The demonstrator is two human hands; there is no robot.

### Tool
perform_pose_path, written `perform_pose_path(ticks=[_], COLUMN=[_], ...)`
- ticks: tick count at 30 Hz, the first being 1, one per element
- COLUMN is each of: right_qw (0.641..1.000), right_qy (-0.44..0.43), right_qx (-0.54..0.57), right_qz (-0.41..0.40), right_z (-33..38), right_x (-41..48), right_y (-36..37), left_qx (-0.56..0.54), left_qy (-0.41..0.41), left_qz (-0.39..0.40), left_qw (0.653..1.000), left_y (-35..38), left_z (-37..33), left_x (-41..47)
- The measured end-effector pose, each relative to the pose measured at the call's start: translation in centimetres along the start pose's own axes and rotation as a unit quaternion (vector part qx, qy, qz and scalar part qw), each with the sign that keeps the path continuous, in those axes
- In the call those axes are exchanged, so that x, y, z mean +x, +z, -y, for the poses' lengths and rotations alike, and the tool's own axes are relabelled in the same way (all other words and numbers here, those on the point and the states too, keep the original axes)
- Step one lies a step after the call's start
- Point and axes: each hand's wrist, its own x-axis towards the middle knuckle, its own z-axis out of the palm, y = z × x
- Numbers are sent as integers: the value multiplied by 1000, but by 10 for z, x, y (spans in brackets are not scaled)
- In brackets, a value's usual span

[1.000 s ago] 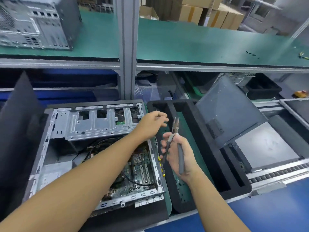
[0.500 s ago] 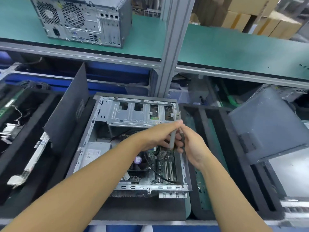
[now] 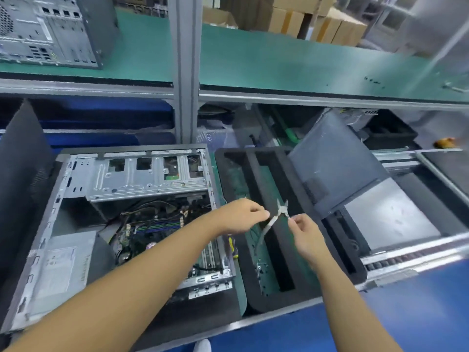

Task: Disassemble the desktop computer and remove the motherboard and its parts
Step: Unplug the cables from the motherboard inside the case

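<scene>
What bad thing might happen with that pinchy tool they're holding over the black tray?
1. The pliers seem pinched only by the fingertips of the left hand and right hand, so they might slip and drop into the foam tray below.
2. Their tips look spread, close to the fingers, so a nip is possible.
3. The bare motherboard lies right beside, and a careless poke there could scratch it.

The shelf mat (image 3: 304, 64) was green, the foam tray (image 3: 276, 299) black, the chassis (image 3: 142, 179) silvery grey — the cardboard boxes (image 3: 291, 19) tan.
</scene>
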Motion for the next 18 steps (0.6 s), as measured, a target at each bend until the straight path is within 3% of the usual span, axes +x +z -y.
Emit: perform_pose_path(ticks=[4, 13, 18], right_qw=[993, 982, 992], right_qy=[73, 159, 79], right_qx=[-93, -91, -72], right_qz=[17, 51, 72], right_z=[-52, -106, -114], right_x=[4, -9, -22], right_y=[2, 9, 25], left_qx=[92, 100, 100], left_qy=[-15, -19, -6], left_qz=[-14, -11, 0], left_qw=[996, 995, 995], left_y=[17, 28, 29], left_z=[-2, 11, 11], left_x=[19, 42, 44])
